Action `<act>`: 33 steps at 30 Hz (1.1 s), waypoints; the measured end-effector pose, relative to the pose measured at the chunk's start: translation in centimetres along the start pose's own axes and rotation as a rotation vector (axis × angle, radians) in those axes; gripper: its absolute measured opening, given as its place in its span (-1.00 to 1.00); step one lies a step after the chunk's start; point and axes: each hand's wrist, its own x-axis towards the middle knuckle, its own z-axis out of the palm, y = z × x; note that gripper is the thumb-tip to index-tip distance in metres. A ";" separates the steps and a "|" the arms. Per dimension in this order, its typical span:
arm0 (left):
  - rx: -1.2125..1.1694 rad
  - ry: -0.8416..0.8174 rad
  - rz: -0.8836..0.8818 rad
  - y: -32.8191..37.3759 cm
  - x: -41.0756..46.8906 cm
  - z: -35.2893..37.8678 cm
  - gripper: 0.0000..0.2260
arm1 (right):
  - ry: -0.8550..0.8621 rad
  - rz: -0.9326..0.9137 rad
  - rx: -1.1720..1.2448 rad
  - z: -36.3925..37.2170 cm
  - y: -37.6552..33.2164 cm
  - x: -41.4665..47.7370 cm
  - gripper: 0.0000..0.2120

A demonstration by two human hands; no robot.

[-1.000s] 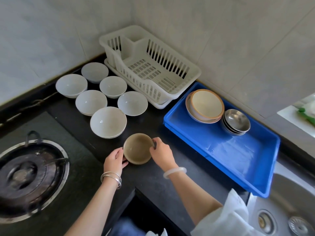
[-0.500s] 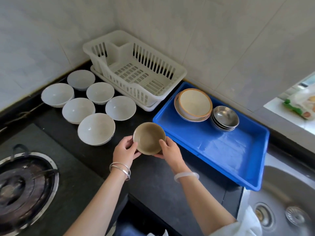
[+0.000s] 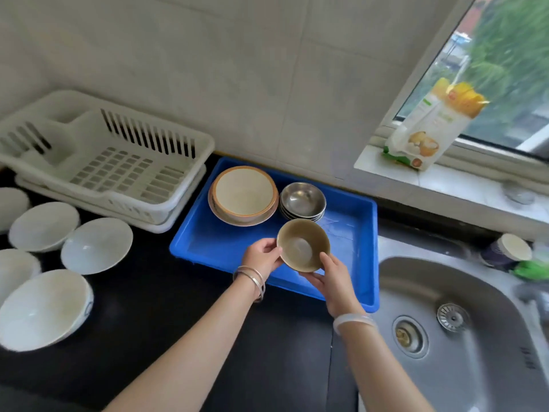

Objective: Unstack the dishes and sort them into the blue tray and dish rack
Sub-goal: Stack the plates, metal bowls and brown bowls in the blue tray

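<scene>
The brown bowl (image 3: 303, 245) has left the black counter (image 3: 166, 295) and now hangs over the blue tray (image 3: 208, 242) — left hand (image 3: 263, 257) and right hand (image 3: 332, 278) pinching opposite rims (empty dish rack (image 3: 118, 162) far left). Likely set-down next, near the steel bowls (image 3: 302, 201).

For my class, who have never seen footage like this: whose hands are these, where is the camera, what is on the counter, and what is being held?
There is no machine here: a person wears a wide-angle camera on the head, looking down at their own hands. The left hand and right hand together hold a small brown bowl above the blue tray. In the tray sit a cream bowl on plates and stacked steel bowls. A white dish rack stands empty to the left, with white bowls on the black counter. A steel sink lies to the right.
</scene>
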 end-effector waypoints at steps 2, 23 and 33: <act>0.027 -0.029 -0.041 -0.2 1.5 2.7 -0.75 | 0.064 0.007 0.050 -2.0 -0.4 0.9 -0.76; 0.040 -0.015 -0.130 -3.7 11.0 14.0 -0.73 | 0.310 0.113 0.219 -7.1 -2.2 11.6 -0.79; -0.018 -0.054 -0.139 -4.0 12.6 15.9 -0.67 | 0.291 0.013 0.307 -7.1 -2.7 13.9 -0.70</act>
